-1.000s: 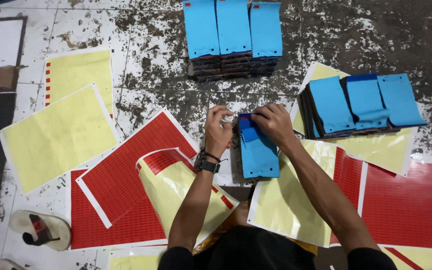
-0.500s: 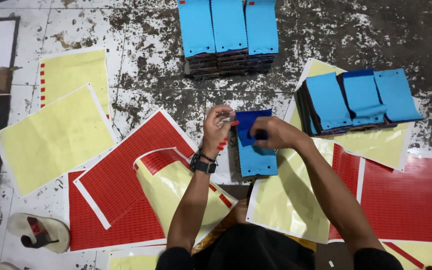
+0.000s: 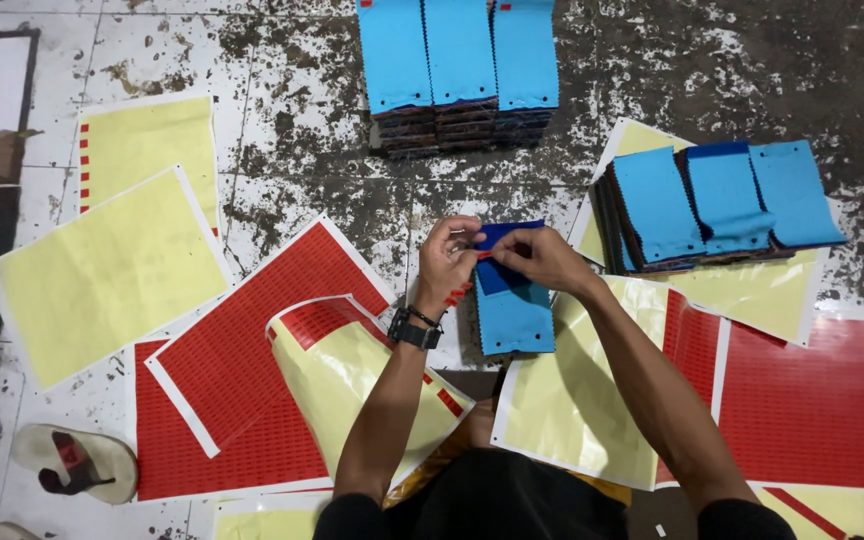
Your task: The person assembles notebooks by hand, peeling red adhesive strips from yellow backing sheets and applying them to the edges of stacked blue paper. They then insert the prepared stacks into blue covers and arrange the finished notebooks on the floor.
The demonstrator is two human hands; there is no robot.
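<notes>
A stained, speckled tiled floor (image 3: 282, 110) forms the work surface, and most of it is covered by large sheets. Red label sheets (image 3: 252, 400) and yellow backing sheets (image 3: 102, 270) are spread to the left and right, several overlapping, so open floor is found mainly at the top of the view. A triple stack of blue fabric swatches (image 3: 457, 60) is set well apart at the top centre, and a second, fanned stack (image 3: 722, 200) lies on a yellow sheet to the right. A sandal (image 3: 72, 465) rests at the lower left. Directly ahead of the person, a small pile of blue swatches (image 3: 514, 315) is placed with its long axis running away from the body; its top edge is reached by both hands. The left hand (image 3: 447, 265), with a dark wristband (image 3: 414, 328), is held at the pile's upper left corner, fingers curled together. The right hand (image 3: 542, 255) is positioned over the top edge, fingers pinched on a small red sticker (image 3: 485, 253) between the two hands. Both hands are equally near. Clearance beside the pile is limited by the curled yellow sheet (image 3: 352, 370) on the left.
</notes>
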